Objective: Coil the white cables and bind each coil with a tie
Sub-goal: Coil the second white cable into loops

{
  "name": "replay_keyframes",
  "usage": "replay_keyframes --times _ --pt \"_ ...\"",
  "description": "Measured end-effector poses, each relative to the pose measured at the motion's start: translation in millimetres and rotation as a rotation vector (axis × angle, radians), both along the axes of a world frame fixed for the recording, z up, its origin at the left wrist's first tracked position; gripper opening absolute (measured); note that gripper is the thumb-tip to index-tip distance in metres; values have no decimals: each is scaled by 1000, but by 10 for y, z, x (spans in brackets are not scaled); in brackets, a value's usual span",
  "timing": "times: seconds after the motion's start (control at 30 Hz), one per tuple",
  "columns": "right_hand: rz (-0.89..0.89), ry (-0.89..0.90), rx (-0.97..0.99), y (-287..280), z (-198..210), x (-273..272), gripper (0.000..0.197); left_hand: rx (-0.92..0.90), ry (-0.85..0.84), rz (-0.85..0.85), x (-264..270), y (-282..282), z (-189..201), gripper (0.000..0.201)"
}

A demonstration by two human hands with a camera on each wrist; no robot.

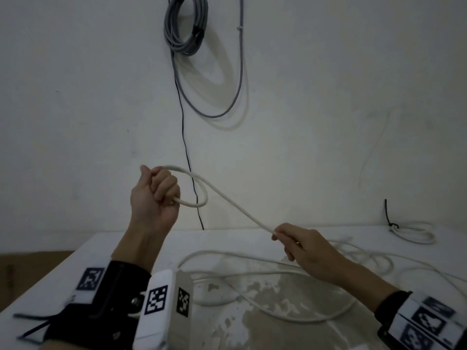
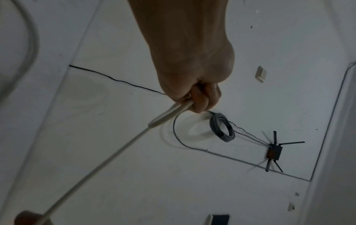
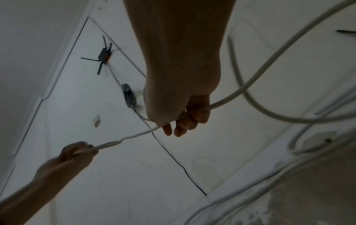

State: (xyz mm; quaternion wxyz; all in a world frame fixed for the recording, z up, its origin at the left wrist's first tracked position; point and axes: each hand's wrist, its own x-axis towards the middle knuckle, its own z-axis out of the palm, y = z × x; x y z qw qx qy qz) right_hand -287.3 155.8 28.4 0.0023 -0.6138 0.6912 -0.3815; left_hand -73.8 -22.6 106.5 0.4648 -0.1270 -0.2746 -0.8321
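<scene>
Gripping one small loop in your left hand [image 1: 154, 195], your right hand [image 1: 300, 245] pinches the cable [image 1: 235, 202]: light, limp, springy; hold near the loop.

No readable text, brand or number in any view. Only signs: black-and-white square fiducial markers [image 1: 156, 300] on the white wrist-cam housing just behind the left hand [image 1: 154, 195], approx three faces showing, pure block patterns, no letters. More of the same on the band [image 1: 427, 324] behind the right hand [image 1: 308, 251], but blurred, patterns can't be made out. Wall router [image 2: 273, 153] in the wrist views: too small and dark for any label. Wall switch [image 2: 260, 74]: no marking legible.
</scene>
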Motion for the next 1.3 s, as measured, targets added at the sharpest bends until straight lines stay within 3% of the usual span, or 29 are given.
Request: replay_keyframes --times 0.1,0.2,0.3,0.4,0.5,0.63,0.83,0.9,1.0,1.07,1.17,1.3 --pt "48 322 -9 -60 1 139 35 -49 -127 235 -118 153 75 42" --pt "144 489 -131 -136 51 304 39 -302 -366 522 -268 281 -11 31" --pt "180 570 -223 -191 170 404 29 -798 -628 747 -351 406 -195 20" --pt "185 609 -267 -198 287 395 26 -1264 -921 789 -329 468 -347 12" --pt "177 641 -300 -182 362 336 27 -1471 -1111 774 -307 487 -406 7" --pt "138 648 -318 -216 390 229 30 -1736 -1296 1019 -364 457 -410 15" --pt "155 585 -260 -185 341 -81 36 -1611 -1478 1045 -252 285 -248 14" --pt "127 577 -264 -205 386 -159 26 -1633 -1499 1000 -236 289 -244 17" --pt "15 606 -297 -283 494 -213 17 -1671 -1481 830 -241 402 -260 33" --pt "-70 586 -328 -318 558 -233 20 -1614 -1428 621 -245 482 -250 45" --pt "-130 508 -436 -287 595 -278 27 -1180 -1120 163 -199 488 -222 42" --pt "-113 386 -461 -222 471 -200 23 -582 -761 -124 -125 390 -175 41"
